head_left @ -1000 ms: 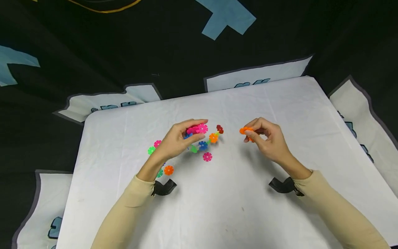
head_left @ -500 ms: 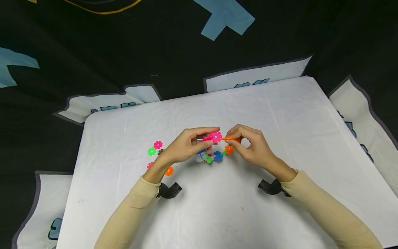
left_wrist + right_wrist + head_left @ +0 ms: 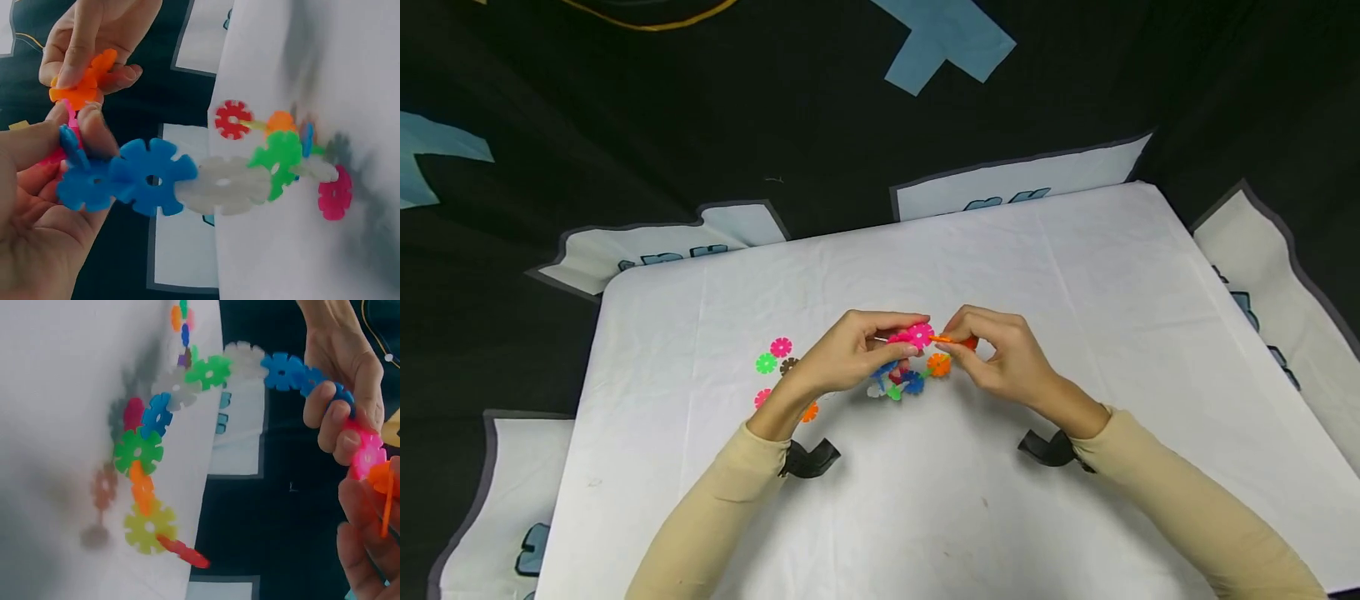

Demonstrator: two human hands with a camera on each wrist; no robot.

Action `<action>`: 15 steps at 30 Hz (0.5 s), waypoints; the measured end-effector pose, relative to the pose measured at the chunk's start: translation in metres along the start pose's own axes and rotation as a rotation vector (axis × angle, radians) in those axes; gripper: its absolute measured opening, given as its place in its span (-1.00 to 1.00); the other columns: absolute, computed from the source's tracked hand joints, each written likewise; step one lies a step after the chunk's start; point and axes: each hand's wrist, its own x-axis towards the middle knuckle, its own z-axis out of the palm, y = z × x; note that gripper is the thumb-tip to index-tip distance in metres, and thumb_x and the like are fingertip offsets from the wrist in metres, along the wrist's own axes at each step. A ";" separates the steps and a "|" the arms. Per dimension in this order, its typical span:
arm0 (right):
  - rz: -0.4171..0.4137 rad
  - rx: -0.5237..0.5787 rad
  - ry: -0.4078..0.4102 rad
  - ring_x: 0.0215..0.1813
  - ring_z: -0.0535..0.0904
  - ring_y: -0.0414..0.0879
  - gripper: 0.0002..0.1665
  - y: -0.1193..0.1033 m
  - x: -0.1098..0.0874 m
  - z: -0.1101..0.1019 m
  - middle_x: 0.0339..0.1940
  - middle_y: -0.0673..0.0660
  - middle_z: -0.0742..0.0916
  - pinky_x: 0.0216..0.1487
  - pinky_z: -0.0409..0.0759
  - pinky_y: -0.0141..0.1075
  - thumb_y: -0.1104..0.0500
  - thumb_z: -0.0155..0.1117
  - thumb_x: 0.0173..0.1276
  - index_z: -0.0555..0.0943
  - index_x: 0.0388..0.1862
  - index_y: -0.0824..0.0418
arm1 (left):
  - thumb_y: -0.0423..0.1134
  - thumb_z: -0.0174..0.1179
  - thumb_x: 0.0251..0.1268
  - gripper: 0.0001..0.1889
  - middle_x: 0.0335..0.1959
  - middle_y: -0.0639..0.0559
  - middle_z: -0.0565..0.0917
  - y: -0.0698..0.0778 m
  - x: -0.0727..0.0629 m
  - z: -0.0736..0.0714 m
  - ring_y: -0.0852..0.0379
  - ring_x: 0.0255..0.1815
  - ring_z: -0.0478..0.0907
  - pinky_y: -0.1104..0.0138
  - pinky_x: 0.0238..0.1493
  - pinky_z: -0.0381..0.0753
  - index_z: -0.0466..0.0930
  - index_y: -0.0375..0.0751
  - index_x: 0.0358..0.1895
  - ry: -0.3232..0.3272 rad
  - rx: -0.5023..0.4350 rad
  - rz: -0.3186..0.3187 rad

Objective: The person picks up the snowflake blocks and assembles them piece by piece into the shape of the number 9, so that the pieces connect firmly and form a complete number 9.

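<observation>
My left hand (image 3: 842,357) pinches a pink notched snowflake disc (image 3: 921,335) between thumb and fingers. From that grip hangs a curving chain of interlocking discs: blue (image 3: 154,177), white (image 3: 212,187), green (image 3: 276,159), then further ones down to a yellow disc (image 3: 149,528) and a red disc (image 3: 184,552) at its free end. My right hand (image 3: 1011,354) pinches joined orange discs (image 3: 76,95), one edge right at the pink disc's rim. Both hands are above the table, close together. Fingers partly hide the pink and orange discs.
Loose discs lie on the white-covered table (image 3: 895,500), left of the chain: pink (image 3: 781,347), green (image 3: 766,363), brown (image 3: 788,367) and orange (image 3: 809,412), partly behind the left wrist. Another pink disc (image 3: 335,194) lies beneath the chain. A black curtain (image 3: 820,108) hangs beyond the table.
My right hand has come left with the orange discs, and my left hand has shifted right with the chain, bringing orange and pink together. Over the last half second both have barely moved.
</observation>
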 end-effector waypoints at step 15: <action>0.120 0.093 -0.034 -0.50 0.55 -0.18 -0.77 0.006 -0.004 0.004 -0.51 0.10 0.71 -0.39 0.54 -0.46 0.52 0.38 0.13 0.59 -0.53 0.26 | -0.36 0.24 0.33 -0.62 -0.10 -0.17 0.74 -0.003 0.004 0.001 -0.08 -0.41 0.64 0.50 -0.58 0.31 0.57 -0.31 0.19 -0.023 0.008 -0.016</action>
